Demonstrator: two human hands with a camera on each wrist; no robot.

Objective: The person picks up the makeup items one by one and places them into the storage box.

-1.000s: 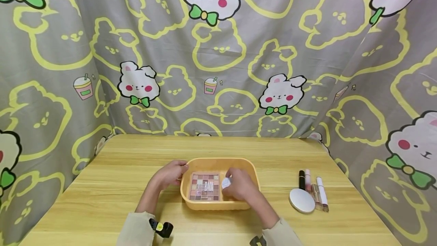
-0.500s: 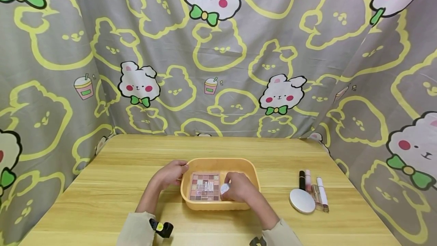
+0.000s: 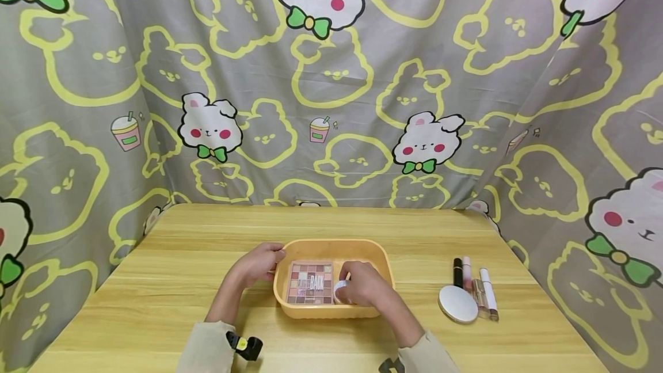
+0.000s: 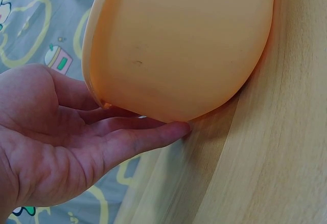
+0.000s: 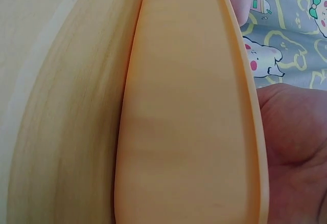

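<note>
An orange plastic basket [image 3: 331, 313] stands on the table, its outer walls filling much of both wrist views. At its left end my left hand [image 3: 261, 262] holds the wall, fingers along the outside near the rim; the left hand [image 4: 66, 137] shows palm side in the left wrist view. An eyeshadow palette [image 3: 311, 284] lies flat inside, on the left. Beside it my right hand [image 3: 365, 285] reaches in and pinches a small round white item [image 3: 342, 292], mostly covered by the fingers. The basket wall hides the right fingertips [image 5: 296, 142] side of the work in the right wrist view.
To the right of the basket, a round silver compact [image 3: 458, 304] lies on the wooden table [image 3: 217, 223]. Just behind it lie a black tube [image 3: 458, 273], a pink tube [image 3: 467, 272], a clear tube [image 3: 479, 298] and a white tube [image 3: 488, 288]. A patterned curtain [image 3: 357, 91] surrounds the table.
My right hand has shifted slightly left and down inside the basket, bringing the round white item lower, next to the palette. The left hand and basket have stayed put.
</note>
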